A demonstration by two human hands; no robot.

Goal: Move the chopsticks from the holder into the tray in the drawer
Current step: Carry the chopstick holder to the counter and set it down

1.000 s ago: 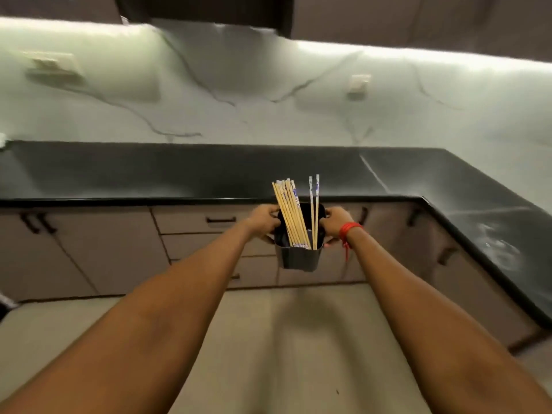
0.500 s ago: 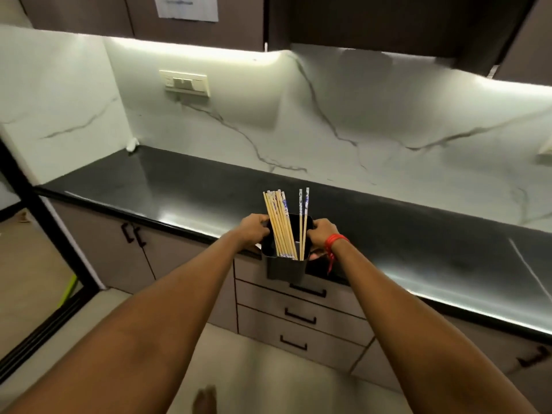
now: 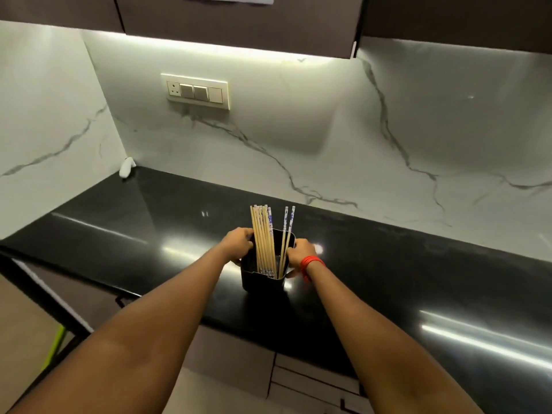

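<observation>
Both hands are on the black holder [image 3: 263, 280]: left hand [image 3: 237, 243] gripping its left wall, right hand [image 3: 300, 253] clasping its right wall. The chopsticks [image 3: 264, 239] stand upright inside the holder, over the black countertop [image 3: 418, 276].

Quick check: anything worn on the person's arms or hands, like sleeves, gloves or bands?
Both forearms are bare up to the frame edge: no sleeves show, no gloves. The left hand wears nothing visible. The right hand has a red thread band wrapped around its wrist, with a loose end hanging down. No watch or rings are visible.
</observation>
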